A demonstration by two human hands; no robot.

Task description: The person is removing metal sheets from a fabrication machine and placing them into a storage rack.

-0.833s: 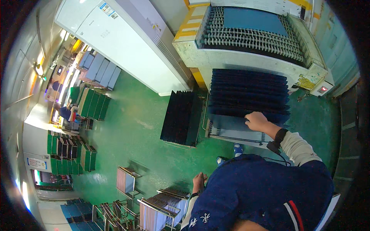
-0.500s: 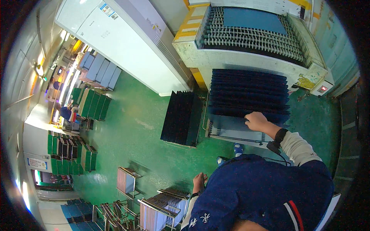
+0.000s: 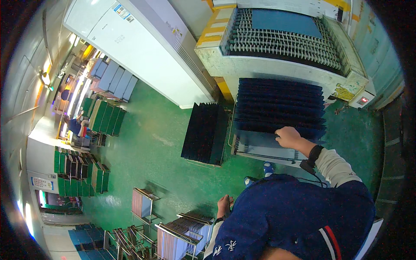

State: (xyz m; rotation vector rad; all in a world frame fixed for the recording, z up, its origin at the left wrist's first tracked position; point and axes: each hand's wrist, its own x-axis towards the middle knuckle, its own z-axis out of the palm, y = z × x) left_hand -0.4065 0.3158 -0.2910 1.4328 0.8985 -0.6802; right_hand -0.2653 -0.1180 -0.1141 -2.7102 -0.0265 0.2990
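My right hand (image 3: pixel 288 138) is closed on the upper edge of the front dark blue panel (image 3: pixel 255 138) in a rack. Behind that panel stand several more dark, thin panels (image 3: pixel 279 102), upright and close together. The rack's white base (image 3: pixel 268 151) shows in front of them. My left hand (image 3: pixel 224 205) hangs low at my side over the floor, fingers curled in, and I see nothing in it. Beyond the rack is a roller conveyor machine (image 3: pixel 281 47) with a blue panel (image 3: pixel 286 22) lying flat on its rollers.
A second rack of dark panels (image 3: pixel 203 134) stands on the green floor to the left, near a tall white cabinet unit (image 3: pixel 125 43). Small racks with boards (image 3: pixel 143 203) stand at lower left. Green-board racks (image 3: pixel 106 117) and a person (image 3: pixel 74 125) are far left.
My hands and the panels hold almost the same places. Far to the left, the other person has shifted slightly.
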